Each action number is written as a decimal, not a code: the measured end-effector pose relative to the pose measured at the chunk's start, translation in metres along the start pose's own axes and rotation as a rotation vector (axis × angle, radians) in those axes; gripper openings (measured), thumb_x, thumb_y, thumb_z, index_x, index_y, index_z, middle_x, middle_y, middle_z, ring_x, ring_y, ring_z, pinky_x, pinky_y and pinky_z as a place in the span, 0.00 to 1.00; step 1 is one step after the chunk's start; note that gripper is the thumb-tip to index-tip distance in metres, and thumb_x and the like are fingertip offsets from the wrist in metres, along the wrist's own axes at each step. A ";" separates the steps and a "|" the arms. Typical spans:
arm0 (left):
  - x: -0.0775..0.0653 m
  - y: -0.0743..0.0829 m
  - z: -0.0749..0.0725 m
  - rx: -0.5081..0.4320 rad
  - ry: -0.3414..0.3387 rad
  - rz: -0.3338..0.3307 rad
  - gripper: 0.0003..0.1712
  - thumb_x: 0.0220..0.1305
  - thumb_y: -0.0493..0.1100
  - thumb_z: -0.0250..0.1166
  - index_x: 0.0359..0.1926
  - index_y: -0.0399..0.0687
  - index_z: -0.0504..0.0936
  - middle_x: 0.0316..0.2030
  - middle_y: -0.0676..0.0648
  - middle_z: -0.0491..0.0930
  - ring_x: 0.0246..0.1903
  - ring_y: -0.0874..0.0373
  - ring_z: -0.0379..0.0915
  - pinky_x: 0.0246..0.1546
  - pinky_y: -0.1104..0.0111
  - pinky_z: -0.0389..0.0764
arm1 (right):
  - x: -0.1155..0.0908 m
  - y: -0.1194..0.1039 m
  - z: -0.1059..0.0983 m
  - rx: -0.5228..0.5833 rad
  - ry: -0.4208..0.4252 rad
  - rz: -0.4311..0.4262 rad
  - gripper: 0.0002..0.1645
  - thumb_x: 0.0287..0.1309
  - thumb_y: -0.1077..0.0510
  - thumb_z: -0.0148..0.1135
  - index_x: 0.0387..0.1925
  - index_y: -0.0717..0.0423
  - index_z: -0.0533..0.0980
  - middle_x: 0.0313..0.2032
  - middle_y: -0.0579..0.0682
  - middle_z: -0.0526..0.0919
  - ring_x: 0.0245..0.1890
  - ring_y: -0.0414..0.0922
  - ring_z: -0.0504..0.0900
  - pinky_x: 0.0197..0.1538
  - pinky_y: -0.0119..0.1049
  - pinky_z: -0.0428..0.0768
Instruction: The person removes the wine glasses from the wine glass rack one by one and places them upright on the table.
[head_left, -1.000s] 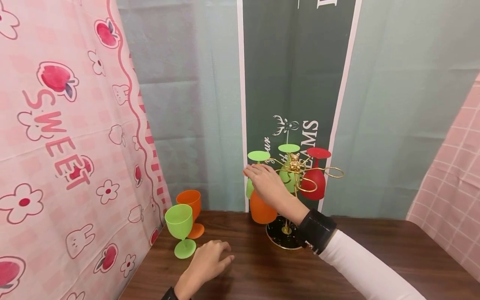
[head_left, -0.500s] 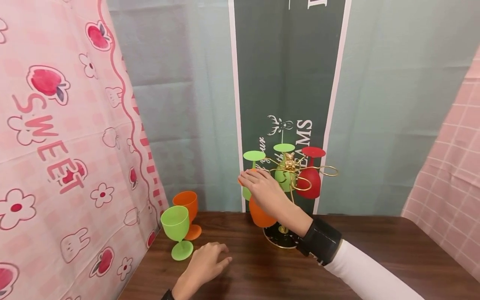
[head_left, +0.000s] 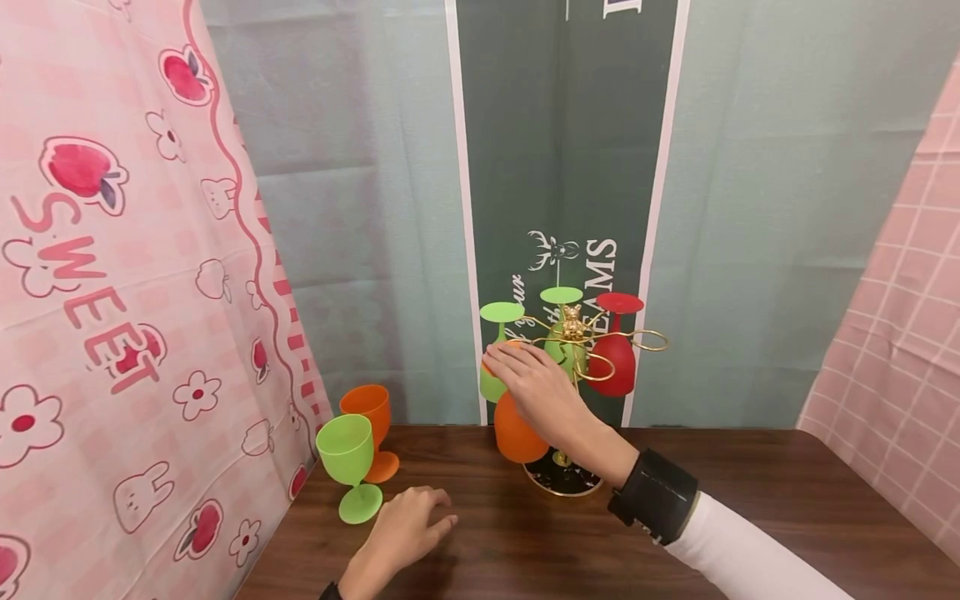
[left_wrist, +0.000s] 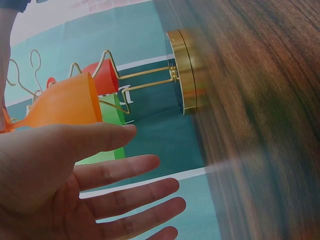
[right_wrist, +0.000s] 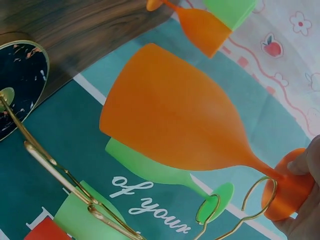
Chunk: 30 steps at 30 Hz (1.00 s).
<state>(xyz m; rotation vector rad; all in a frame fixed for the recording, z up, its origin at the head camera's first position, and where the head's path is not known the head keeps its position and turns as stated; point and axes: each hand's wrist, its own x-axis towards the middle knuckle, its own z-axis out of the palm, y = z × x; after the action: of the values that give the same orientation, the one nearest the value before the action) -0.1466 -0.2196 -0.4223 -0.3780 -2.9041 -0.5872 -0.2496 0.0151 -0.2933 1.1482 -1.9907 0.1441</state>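
My right hand (head_left: pixel 551 392) holds an orange goblet (head_left: pixel 519 429) upside down by its foot. In the right wrist view the stem of this orange goblet (right_wrist: pixel 175 115) is beside an open-ended gold ring (right_wrist: pixel 260 197) of the rack; whether it sits inside cannot be told. On the gold rack (head_left: pixel 573 337), two green goblets (head_left: pixel 561 295) (head_left: pixel 493 385) and a red goblet (head_left: pixel 611 364) hang inverted. My left hand (head_left: pixel 405 529) hovers near the table with fingers loosely extended and nothing held, beside an upright green goblet (head_left: pixel 347 450).
Behind the upright green goblet stands a second orange goblet (head_left: pixel 367 408). The rack's round black base (head_left: pixel 562 482) rests on the dark wooden table (head_left: pixel 712 492). A pink printed cloth (head_left: pixel 150 333) borders the left, and a grey-green cloth (head_left: pixel 360 250) hangs at the back.
My right hand and the orange goblet have shifted slightly down and nearer relative to the rack. The head view has turned a little, sliding the scene left. My left hand keeps its pose.
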 end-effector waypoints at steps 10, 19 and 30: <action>0.002 -0.001 0.003 0.000 -0.017 -0.003 0.09 0.65 0.50 0.70 0.41 0.51 0.88 0.36 0.50 0.86 0.34 0.54 0.83 0.28 0.63 0.80 | -0.009 -0.002 0.001 0.002 0.062 -0.007 0.39 0.47 0.67 0.79 0.64 0.58 0.78 0.61 0.53 0.83 0.65 0.50 0.79 0.71 0.48 0.73; 0.001 0.001 0.008 -0.004 -0.020 -0.003 0.15 0.66 0.51 0.70 0.48 0.48 0.84 0.41 0.45 0.88 0.37 0.50 0.85 0.26 0.59 0.79 | -0.016 -0.004 0.002 0.010 0.064 0.015 0.41 0.46 0.66 0.80 0.65 0.57 0.77 0.63 0.53 0.82 0.67 0.50 0.78 0.72 0.48 0.72; 0.002 0.000 0.012 -0.001 -0.021 0.006 0.17 0.66 0.50 0.70 0.50 0.46 0.84 0.43 0.44 0.88 0.38 0.49 0.85 0.27 0.58 0.80 | -0.036 -0.006 0.005 0.010 0.138 0.016 0.41 0.49 0.70 0.76 0.67 0.55 0.75 0.65 0.52 0.81 0.68 0.50 0.76 0.72 0.50 0.72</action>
<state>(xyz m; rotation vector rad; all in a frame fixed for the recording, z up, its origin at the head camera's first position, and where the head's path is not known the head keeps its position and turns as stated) -0.1500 -0.2139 -0.4329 -0.3957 -2.9211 -0.5875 -0.2389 0.0334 -0.3234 1.0988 -1.8800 0.2363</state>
